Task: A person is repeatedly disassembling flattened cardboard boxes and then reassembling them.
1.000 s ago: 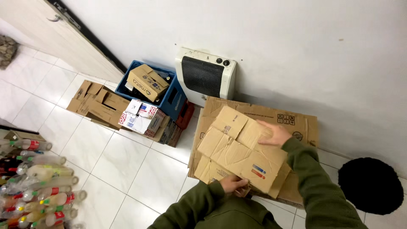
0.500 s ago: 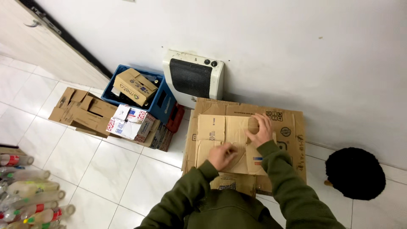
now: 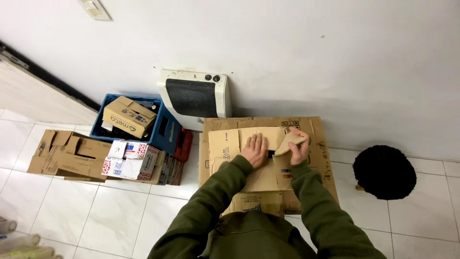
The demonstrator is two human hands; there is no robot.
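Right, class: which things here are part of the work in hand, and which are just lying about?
In hand:
- left hand, flat on the folded cardboard box
- right hand, gripping the box flap
- flattened cardboard stack beneath

Lying about:
- white heater
- blue crate
- black round stool
- small printed cartons

A small brown cardboard box [image 3: 128, 116] sits in the blue plastic crate [image 3: 168, 130], left of the white wall heater [image 3: 194, 98]; flattened brown cardboard sheets [image 3: 316, 144] lie before the heater.

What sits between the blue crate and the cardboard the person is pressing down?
In the head view, a red crate stands between the blue crate and the flattened cardboard, below the white heater.
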